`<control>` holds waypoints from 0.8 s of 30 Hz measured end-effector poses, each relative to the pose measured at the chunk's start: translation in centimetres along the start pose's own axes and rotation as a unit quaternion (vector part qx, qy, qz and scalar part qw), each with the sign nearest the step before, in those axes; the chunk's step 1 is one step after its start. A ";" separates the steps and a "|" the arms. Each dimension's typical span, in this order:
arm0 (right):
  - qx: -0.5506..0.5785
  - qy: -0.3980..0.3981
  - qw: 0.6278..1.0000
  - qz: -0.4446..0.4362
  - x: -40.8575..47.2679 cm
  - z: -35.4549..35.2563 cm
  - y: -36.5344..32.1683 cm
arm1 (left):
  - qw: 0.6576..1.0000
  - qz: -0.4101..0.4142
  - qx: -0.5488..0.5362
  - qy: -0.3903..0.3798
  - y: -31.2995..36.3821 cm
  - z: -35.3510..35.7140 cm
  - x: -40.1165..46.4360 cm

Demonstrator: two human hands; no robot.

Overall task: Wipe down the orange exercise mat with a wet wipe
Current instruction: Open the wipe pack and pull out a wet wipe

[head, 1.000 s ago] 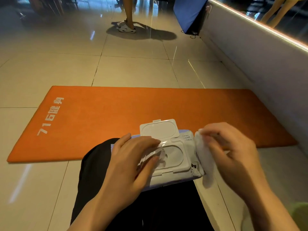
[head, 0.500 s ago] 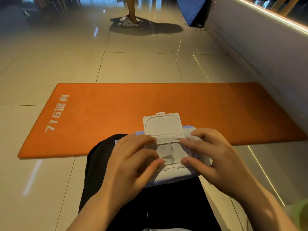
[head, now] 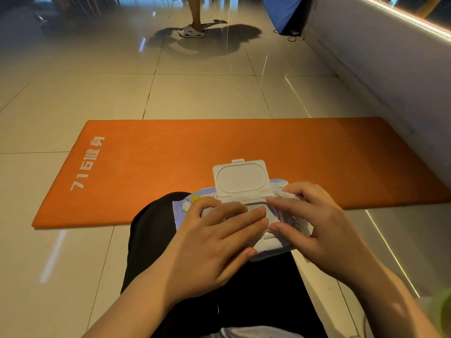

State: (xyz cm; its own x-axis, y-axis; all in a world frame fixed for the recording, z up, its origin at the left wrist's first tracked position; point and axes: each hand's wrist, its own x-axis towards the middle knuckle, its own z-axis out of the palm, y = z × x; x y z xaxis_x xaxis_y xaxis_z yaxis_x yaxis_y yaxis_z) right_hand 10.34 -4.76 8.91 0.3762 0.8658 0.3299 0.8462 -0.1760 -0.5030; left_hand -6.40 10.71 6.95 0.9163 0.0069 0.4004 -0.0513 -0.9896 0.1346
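Observation:
The orange exercise mat [head: 170,167] lies flat on the tiled floor in front of me, with white lettering at its left end. A wet wipe pack [head: 181,208] rests on my black-trousered lap, and its white lid [head: 240,178] stands flipped up. My left hand [head: 214,240] holds the pack, fingers flat over its opening and thumb along the near edge. My right hand [head: 317,228] presses two fingers on the same opening. A white wet wipe [head: 290,194] is tucked under that hand's fingers. The opening itself is hidden by my fingers.
Another person's leg in a white sandal [head: 191,31] stands on the glossy tiles far beyond the mat. A blue pad [head: 283,13] leans against the low grey wall [head: 378,57] that runs along the right, close to the mat's right end.
My right hand, which held the pulled-out wipe beside the pack, has come onto the pack's opening with the wipe tucked under it. My left fingers have flattened over the opening.

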 end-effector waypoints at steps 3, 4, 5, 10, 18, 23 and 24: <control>-0.002 -0.001 1.000 0.005 -0.1 0.0 -0.2 | 0.998 -0.015 -0.045 0.040 0.3 -0.2 -0.1; -0.003 -0.001 1.000 0.006 -0.2 0.0 -0.3 | 0.994 -0.029 -0.080 0.073 0.4 -0.4 0.0; -0.005 -0.001 1.000 0.006 -0.2 -0.1 -0.5 | 0.986 -0.050 -0.115 0.110 0.4 -0.6 0.4; 0.001 0.001 1.000 0.017 -0.3 -0.2 -0.6 | 0.934 -0.283 -0.179 0.127 -2.0 -1.3 3.7; 0.107 0.121 0.985 0.062 -1.7 -1.1 -0.9 | 0.960 -0.141 -0.191 0.148 -0.2 -2.8 1.1; 0.072 0.121 0.989 0.043 -2.3 -1.6 -1.0 | 0.996 -0.025 -0.047 0.069 0.2 1.0 -2.8; 0.051 0.100 0.994 0.018 -2.5 -1.3 -1.1 | 0.996 -0.028 -0.043 0.070 0.0 1.6 -3.1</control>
State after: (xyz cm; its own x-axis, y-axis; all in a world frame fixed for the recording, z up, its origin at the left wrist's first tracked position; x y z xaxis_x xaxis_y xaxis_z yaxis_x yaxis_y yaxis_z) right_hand 8.99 -7.31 9.68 0.4815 0.7477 0.4573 0.7924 -0.1484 -0.5916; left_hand -8.61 10.41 4.22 0.8551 0.0875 0.5111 -0.0415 -0.9709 0.2357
